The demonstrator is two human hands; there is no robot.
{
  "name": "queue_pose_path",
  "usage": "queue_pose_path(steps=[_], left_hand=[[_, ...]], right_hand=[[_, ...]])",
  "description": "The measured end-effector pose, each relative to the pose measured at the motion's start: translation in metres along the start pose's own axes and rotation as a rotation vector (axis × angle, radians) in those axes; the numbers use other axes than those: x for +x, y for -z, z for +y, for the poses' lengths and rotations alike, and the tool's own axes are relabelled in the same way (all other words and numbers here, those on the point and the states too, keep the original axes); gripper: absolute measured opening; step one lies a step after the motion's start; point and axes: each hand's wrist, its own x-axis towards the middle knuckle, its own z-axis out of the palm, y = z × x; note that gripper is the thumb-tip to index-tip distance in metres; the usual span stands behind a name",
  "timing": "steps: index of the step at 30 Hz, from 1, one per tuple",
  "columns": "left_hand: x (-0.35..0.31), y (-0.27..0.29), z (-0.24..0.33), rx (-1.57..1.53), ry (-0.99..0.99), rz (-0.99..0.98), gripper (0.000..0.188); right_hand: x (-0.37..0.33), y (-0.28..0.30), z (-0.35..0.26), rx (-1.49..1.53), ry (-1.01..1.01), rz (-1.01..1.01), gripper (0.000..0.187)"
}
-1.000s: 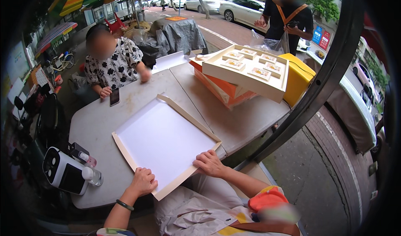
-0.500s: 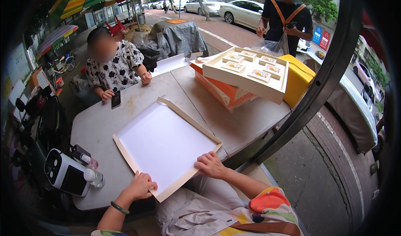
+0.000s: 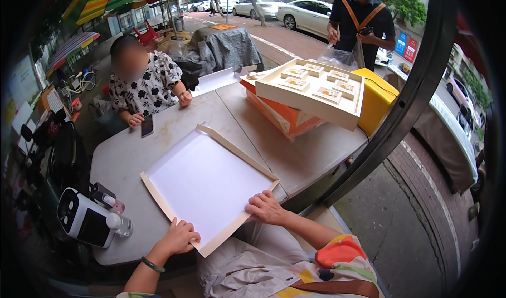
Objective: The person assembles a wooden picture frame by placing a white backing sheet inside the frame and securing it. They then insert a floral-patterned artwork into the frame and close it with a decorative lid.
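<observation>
A shallow cream cardboard tray with a white inside lies on the near part of the table, its near corner jutting over the edge toward my lap. My left hand grips the rim close to that near corner, fingers on the inner side. Farther right along the same near wall, my right hand is closed over the rim, with the thumb inside or under it hidden. Nothing lies in the tray. A second cream tray holding several small square printed pieces sits tilted on an orange stack at the far right.
On the pale folding table, a white device with a dark screen and a clear bottle stand left. A person sits opposite beside a phone; another person stands beyond. A dark metal post rises at right.
The tray has shifted very slightly to the left, both hands staying on its rim. The standing person's hand has moved a little.
</observation>
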Motion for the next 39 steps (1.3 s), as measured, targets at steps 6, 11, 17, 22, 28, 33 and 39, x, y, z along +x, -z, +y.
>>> queue_pose_path(steps=[6, 11, 17, 22, 28, 33, 39], left_hand=[[0.002, -0.001, 0.001, -0.032, 0.004, 0.047, 0.017], [0.002, -0.007, -0.001, -0.018, 0.016, 0.061, 0.015], [0.001, -0.005, 0.002, -0.006, 0.000, 0.085, 0.014], [0.009, -0.001, 0.012, 0.028, -0.001, 0.106, 0.014], [0.018, -0.009, 0.010, -0.059, -0.059, 0.069, 0.013], [0.027, -0.014, 0.015, -0.071, -0.064, 0.060, 0.014], [0.023, -0.013, 0.022, -0.071, -0.038, 0.049, 0.017]], right_hand=[[0.007, -0.005, 0.001, -0.035, 0.012, 0.027, 0.037], [0.011, -0.003, -0.008, -0.043, -0.022, -0.023, 0.038], [0.025, -0.015, -0.037, 0.116, 0.015, -0.083, 0.046], [0.039, -0.022, -0.055, 0.180, 0.048, -0.171, 0.048], [0.042, -0.019, -0.053, 0.163, 0.074, -0.214, 0.049], [0.039, -0.019, -0.052, 0.148, 0.078, -0.177, 0.048], [0.036, -0.019, -0.053, 0.148, 0.111, -0.129, 0.046]])
